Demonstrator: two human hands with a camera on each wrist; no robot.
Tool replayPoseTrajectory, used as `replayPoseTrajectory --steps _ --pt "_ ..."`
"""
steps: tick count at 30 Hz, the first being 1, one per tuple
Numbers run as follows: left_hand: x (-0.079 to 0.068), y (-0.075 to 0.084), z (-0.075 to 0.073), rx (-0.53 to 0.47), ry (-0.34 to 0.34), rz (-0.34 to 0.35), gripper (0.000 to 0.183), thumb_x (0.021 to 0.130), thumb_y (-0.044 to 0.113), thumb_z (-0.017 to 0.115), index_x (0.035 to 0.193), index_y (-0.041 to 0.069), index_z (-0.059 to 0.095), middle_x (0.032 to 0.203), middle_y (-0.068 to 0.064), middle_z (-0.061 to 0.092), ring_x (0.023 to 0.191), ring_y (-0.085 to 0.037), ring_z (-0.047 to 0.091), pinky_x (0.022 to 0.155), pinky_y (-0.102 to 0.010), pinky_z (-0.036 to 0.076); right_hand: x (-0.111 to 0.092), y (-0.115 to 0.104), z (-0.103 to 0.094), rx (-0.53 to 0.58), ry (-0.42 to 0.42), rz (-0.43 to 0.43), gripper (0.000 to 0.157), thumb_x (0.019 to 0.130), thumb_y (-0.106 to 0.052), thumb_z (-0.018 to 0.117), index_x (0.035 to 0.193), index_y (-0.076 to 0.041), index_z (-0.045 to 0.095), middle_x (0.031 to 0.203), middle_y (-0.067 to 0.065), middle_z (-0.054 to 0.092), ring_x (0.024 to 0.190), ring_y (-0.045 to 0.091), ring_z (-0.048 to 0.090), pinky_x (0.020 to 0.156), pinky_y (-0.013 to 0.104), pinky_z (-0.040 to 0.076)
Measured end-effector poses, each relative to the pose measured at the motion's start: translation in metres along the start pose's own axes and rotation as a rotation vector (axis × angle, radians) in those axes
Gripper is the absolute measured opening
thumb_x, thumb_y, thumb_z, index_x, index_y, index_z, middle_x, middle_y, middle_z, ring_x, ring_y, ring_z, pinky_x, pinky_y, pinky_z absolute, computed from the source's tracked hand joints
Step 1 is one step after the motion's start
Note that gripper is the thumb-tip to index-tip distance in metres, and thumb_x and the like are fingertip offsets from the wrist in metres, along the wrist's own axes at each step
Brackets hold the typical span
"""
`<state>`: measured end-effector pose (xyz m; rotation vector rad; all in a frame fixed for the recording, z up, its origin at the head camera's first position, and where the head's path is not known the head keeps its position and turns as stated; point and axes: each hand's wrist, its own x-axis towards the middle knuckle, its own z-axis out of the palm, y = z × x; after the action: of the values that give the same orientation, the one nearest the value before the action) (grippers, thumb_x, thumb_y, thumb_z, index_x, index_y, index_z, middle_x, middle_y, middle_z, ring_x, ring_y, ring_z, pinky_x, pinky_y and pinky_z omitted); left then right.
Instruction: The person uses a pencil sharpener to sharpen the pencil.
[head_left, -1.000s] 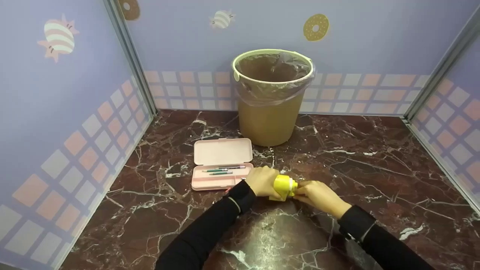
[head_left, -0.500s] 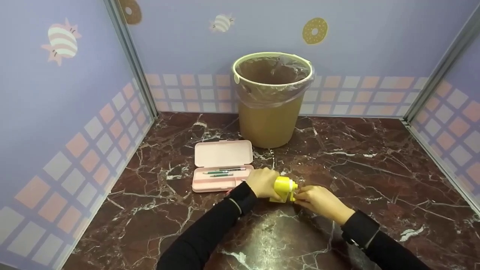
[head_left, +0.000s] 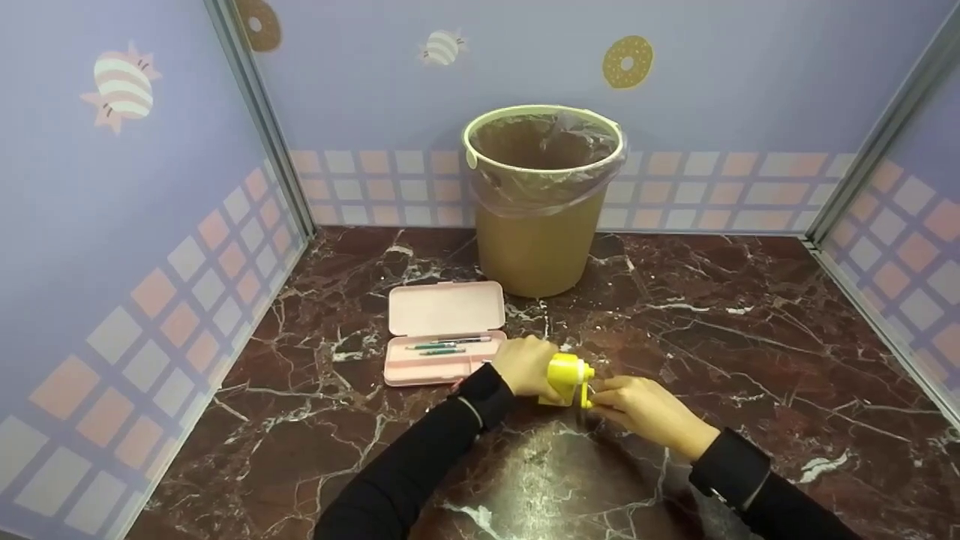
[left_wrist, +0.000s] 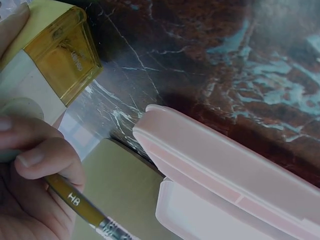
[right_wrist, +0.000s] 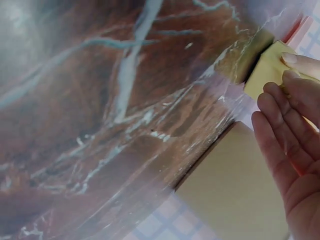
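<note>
My left hand (head_left: 525, 365) grips a yellow crank pencil sharpener (head_left: 564, 367), partly covering it. In the left wrist view, its see-through amber shavings drawer (left_wrist: 67, 57) shows below the body. An HB pencil (left_wrist: 80, 205) with a metal ferrule lies between the curled fingers of this hand, its front end hidden behind them. On the sharpener's right side the yellow crank (head_left: 584, 388) points downward. My right hand (head_left: 641, 412) pinches at the crank's knob; in the right wrist view the thumb and fingers are bent together beside the yellow body.
An open pink pencil case (head_left: 446, 309) lies left of the sharpener, with several green and dark pencils (head_left: 444, 350) in it. Behind stands a tan waste bin (head_left: 532, 251) lined with a clear bag. Patterned wall panels (head_left: 360, 82) enclose the marble-look tabletop (head_left: 750, 337).
My right hand has shifted slightly down and right, and the crank has swung so its arm now shows hanging downward. My left hand keeps its hold on the sharpener.
</note>
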<state>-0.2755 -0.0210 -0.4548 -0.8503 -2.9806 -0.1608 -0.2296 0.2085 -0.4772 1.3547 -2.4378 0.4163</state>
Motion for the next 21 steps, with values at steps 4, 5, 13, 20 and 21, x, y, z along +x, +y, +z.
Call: replayPoseTrajectory --steps 4,5,13,20,21 --pt "-0.001 0.0 -0.002 -0.019 -0.015 -0.004 0.057 0.061 0.056 0.092 0.095 0.015 0.073 0.095 -0.003 0.078 0.087 -0.022 0.074 0.07 -0.037 0.059 0.001 -0.003 -0.002 -0.001 0.005 0.0 0.011 0.084 -0.009 0.08 0.094 -0.009 0.079 0.089 0.002 0.074 0.074 0.015 0.07 0.068 0.03 0.06" --pt "-0.001 0.0 -0.002 -0.02 -0.018 -0.004 0.057 0.062 0.056 0.092 0.095 0.015 0.073 0.095 -0.003 0.078 0.087 -0.022 0.074 0.07 -0.037 0.059 0.0 -0.004 -0.003 -0.003 0.008 0.002 0.01 0.084 -0.009 0.08 0.094 -0.009 0.079 0.087 0.002 0.074 0.073 0.014 0.069 0.068 0.029 0.059" --pt "0.0 0.001 -0.001 -0.001 -0.008 -0.015 0.057 0.061 0.056 0.092 0.097 0.016 0.072 0.095 -0.002 0.078 0.087 -0.022 0.074 0.069 -0.037 0.059 0.0 -0.006 -0.007 -0.026 0.053 -0.001 0.01 0.082 -0.011 0.082 0.09 -0.01 0.076 0.08 -0.002 0.068 0.067 0.007 0.061 0.062 0.024 0.054" --pt "0.0 0.003 -0.002 -0.004 -0.018 -0.02 0.056 0.062 0.052 0.093 0.1 0.016 0.074 0.096 -0.003 0.078 0.088 -0.023 0.074 0.068 -0.038 0.058 0.001 -0.007 -0.016 -0.038 0.074 -0.014 0.013 0.08 -0.009 0.083 0.091 -0.01 0.075 0.079 -0.003 0.064 0.066 0.006 0.058 0.059 0.022 0.051" --pt "0.001 0.003 -0.002 0.003 -0.017 -0.021 0.056 0.062 0.052 0.093 0.1 0.016 0.074 0.096 -0.003 0.077 0.088 -0.022 0.074 0.068 -0.039 0.058 0.002 -0.007 -0.017 -0.039 0.077 -0.015 0.014 0.08 -0.008 0.083 0.091 -0.01 0.075 0.08 -0.003 0.064 0.066 0.006 0.059 0.059 0.023 0.051"
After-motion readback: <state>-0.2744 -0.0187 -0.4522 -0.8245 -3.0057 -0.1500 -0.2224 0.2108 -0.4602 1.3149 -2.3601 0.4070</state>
